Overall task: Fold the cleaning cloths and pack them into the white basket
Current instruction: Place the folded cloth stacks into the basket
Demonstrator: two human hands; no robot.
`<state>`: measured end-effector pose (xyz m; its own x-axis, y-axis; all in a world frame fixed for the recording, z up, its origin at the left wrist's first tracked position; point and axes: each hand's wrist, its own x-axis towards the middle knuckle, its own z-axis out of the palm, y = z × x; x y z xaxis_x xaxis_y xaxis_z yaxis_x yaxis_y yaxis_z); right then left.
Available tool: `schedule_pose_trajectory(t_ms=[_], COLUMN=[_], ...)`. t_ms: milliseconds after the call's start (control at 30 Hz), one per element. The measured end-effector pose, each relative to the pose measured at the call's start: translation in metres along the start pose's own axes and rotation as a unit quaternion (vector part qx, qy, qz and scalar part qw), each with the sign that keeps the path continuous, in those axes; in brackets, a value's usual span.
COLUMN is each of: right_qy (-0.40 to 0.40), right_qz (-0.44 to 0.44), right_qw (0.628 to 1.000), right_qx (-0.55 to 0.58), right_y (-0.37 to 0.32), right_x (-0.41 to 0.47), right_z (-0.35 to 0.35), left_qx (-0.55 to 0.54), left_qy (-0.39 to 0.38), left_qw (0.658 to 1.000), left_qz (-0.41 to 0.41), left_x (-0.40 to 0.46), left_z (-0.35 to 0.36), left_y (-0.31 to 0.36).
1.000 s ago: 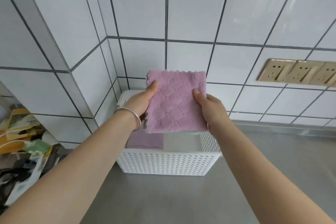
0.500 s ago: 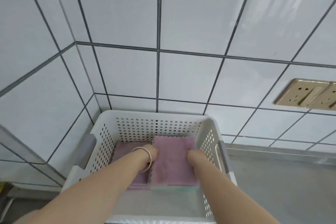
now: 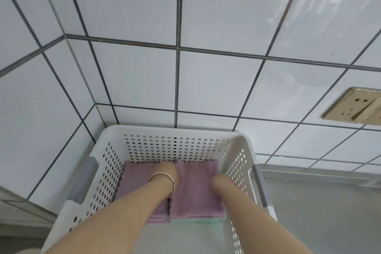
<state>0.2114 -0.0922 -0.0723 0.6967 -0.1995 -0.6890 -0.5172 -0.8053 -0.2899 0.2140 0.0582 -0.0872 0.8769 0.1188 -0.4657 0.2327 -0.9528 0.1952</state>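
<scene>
The folded pink microfibre cloth (image 3: 196,189), held up before the wall a second ago, now lies inside the white perforated plastic basket (image 3: 177,132), both hands pressing its nine and three o'clock edges.

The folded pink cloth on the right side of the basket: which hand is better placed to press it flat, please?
The right hand: it rests on the folded pink cloth by the white perforated basket wall, while the left hand sits at the seam.

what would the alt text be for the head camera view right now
Two bare forearms reach down into a white perforated basket, the left hand and right hand at either side of a folded purple cloth that lies beside another folded purple cloth. The basket sits in a white-tiled corner, with a gold wall socket at right.
</scene>
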Motion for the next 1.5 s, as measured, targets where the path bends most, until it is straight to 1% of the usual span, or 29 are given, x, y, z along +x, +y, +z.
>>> schedule_pose_trajectory(t_ms=[33,100,167,200,233,300,367,433,467,500,533,567,633,667,767,867,933,1000,1067,1100,1133,1167,1200,1233,1267,1300,1333,1367,1500], right_qy=[-0.012,-0.006,0.046,0.092,0.114,0.121,0.098,0.039,0.004,0.002,0.009,-0.004,-0.017,-0.014,0.049,0.082,0.112,0.144,0.178,0.211,0.219,0.200,0.218,0.186,0.161,0.108,0.046,0.019,-0.014], right_qz=[0.003,-0.005,-0.004,0.001,0.020,-0.015,-0.034,0.003,0.015,0.022,0.029,0.015,0.018,0.014,0.021,0.029,-0.020,-0.061,-0.105,-0.169,-0.235,-0.252,-0.275,-0.280,-0.295,-0.282,-0.237,-0.214,-0.184], right_qw=[1.000,0.999,0.998,0.996,0.992,0.992,0.995,0.999,1.000,0.999,0.999,0.999,0.999,1.000,0.994,0.991,0.993,0.982,0.972,0.955,0.931,0.916,0.880,0.855,0.852,0.853,0.863,0.865,0.849], right_qx=[-0.017,-0.041,-0.032,-0.005,0.046,0.013,-0.014,0.017,0.017,-0.036,-0.034,-0.045,-0.036,-0.005,0.100,0.098,-0.012,-0.108,-0.114,-0.124,-0.176,-0.238,-0.321,-0.394,-0.401,-0.425,-0.444,-0.454,-0.495], right_y=[0.000,0.003,0.002,0.003,0.003,0.006,0.005,0.002,0.002,0.002,0.001,0.001,0.001,0.001,0.003,0.001,0.005,0.006,-0.003,-0.007,-0.010,-0.011,-0.008,-0.004,0.002,0.009,0.012,0.015,0.012], right_x=[0.001,-0.001,-0.005,-0.004,-0.002,-0.004,-0.007,-0.011,-0.011,-0.010,-0.009,-0.007,-0.008,-0.010,-0.002,-0.006,-0.007,-0.003,-0.009,-0.013,-0.016,-0.022,-0.021,-0.021,-0.011,-0.004,-0.005,-0.002,-0.001], right_z=[0.001,0.005,0.008,0.011,0.013,0.014,0.010,0.006,0.003,0.002,0.000,-0.004,-0.006,-0.005,0.000,0.006,0.009,0.010,0.017,0.019,0.019,0.019,0.023,0.023,0.028,0.032,0.030,0.032,0.043], left_qx=[0.020,0.058,0.073,0.085,0.107,0.150,0.167,0.176,0.180,0.183,0.183,0.179,0.170,0.163,0.140,0.138,0.136,0.128,0.123,0.127,0.136,0.147,0.155,0.158,0.158,0.157,0.159,0.165,0.172], left_qy=[0.015,0.058,0.092,0.099,0.098,0.050,-0.004,-0.052,-0.061,-0.067,-0.070,-0.073,-0.073,-0.071,-0.066,-0.075,-0.084,-0.092,-0.103,-0.107,-0.107,-0.105,-0.103,-0.101,-0.102,-0.106,-0.110,-0.114,-0.133], left_qw=[1.000,0.996,0.991,0.987,0.980,0.969,0.968,0.966,0.964,0.961,0.960,0.961,0.964,0.966,0.975,0.977,0.975,0.974,0.971,0.969,0.968,0.966,0.965,0.964,0.964,0.964,0.963,0.962,0.959], left_qz=[-0.002,0.019,0.060,0.095,0.137,0.190,0.188,0.181,0.188,0.195,0.198,0.198,0.193,0.187,0.160,0.147,0.152,0.165,0.177,0.181,0.184,0.186,0.187,0.187,0.187,0.186,0.186,0.186,0.184], left_x=[-0.002,-0.004,-0.012,-0.017,-0.021,-0.031,-0.035,-0.035,-0.034,-0.033,-0.032,-0.031,-0.030,-0.031,-0.031,-0.031,-0.030,-0.029,-0.028,-0.028,-0.028,-0.028,-0.027,-0.026,-0.026,-0.025,-0.024,-0.023,-0.018], left_z=[-0.004,-0.007,-0.010,-0.010,-0.007,0.000,0.008,0.012,0.013,0.014,0.014,0.015,0.016,0.017,0.018,0.019,0.019,0.017,0.014,0.014,0.013,0.014,0.015,0.016,0.017,0.019,0.019,0.020,0.023], left_y=[-0.002,-0.003,-0.002,0.000,0.001,0.001,-0.001,-0.005,-0.007,-0.008,-0.009,-0.009,-0.009,-0.008,-0.006,-0.007,-0.009,-0.012,-0.015,-0.017,-0.018,-0.018,-0.019,-0.019,-0.019,-0.019,-0.019,-0.019,-0.018])
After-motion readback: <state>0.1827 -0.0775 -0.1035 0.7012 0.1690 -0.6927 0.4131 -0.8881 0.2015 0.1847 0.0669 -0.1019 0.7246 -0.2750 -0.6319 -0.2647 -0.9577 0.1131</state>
